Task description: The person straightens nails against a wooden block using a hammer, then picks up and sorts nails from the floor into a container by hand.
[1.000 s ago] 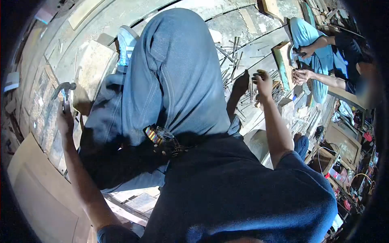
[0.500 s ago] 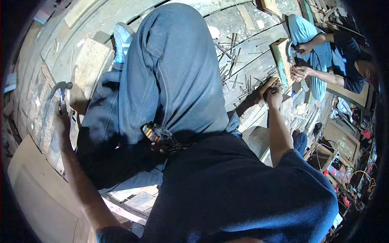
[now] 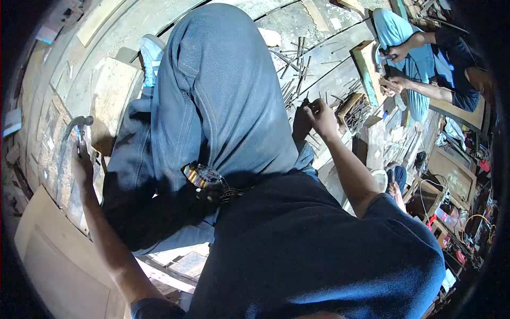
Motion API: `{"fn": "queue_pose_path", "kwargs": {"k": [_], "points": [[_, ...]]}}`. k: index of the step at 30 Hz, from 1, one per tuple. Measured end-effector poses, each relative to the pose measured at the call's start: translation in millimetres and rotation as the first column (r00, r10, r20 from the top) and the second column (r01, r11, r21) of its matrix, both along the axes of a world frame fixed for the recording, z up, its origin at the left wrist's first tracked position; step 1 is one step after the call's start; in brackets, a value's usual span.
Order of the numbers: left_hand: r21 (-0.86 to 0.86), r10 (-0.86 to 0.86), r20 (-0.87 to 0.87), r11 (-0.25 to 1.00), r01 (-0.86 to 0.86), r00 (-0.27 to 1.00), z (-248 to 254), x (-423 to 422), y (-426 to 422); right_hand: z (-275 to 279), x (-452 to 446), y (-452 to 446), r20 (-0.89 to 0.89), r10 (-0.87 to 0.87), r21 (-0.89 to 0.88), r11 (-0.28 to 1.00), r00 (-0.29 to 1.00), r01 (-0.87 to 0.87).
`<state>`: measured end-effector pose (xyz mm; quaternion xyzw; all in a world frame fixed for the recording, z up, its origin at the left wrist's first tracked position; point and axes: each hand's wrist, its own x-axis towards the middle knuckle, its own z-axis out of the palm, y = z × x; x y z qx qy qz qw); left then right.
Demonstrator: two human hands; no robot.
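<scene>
On the left, my left hand (image 3: 82,162) is closed around the handle of a claw hammer (image 3: 81,121), its head raised above the worn boards. My right hand (image 3: 322,118) is at right of my knee, thumb and fingers pinched together. Whatever is between those fingertips is too dark and small to make out. Just beyond that hand stands a small wooden box (image 3: 348,108) filled with dark nails. Several long, dark nails (image 3: 304,74) lie scattered on the floor past my knee.
At upper right another person sits holding a hammer (image 3: 378,57) by a green-edged wooden piece (image 3: 366,74). A wooden panel (image 3: 58,250) lies at lower left and a wood slab (image 3: 114,90) near my shoe. Clutter and a cable (image 3: 422,196) fill the right side.
My right hand has moved left, off the box of nails, with its fingers now pinched. My left hand still holds the hammer in nearly the same place. A bare foot now shows at right.
</scene>
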<state>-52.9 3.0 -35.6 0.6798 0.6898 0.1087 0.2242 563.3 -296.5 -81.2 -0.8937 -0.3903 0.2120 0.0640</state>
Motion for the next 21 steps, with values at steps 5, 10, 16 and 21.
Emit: {"fn": "queue_pose_path", "kwargs": {"k": [5,10,16,21], "points": [[0.036,-0.041,0.002,0.999,0.041,0.999,-6,-7,2,-21,15,-10,-0.104,-0.037,0.081,0.996,0.994,0.046],[0.026,-0.059,0.016,0.998,0.058,0.998,-7,-10,3,-7,12,0,-0.069,-0.065,0.101,0.992,0.995,0.072],[-0.038,-0.012,-0.009,0.999,0.011,1.000,-3,-8,3,-22,7,-3,-0.014,0.030,0.110,0.994,0.999,-0.028],[-0.001,-0.072,0.017,0.997,0.072,0.997,-8,-14,5,-19,19,-2,0.003,0.014,0.267,0.964,1.000,-0.014]]}}
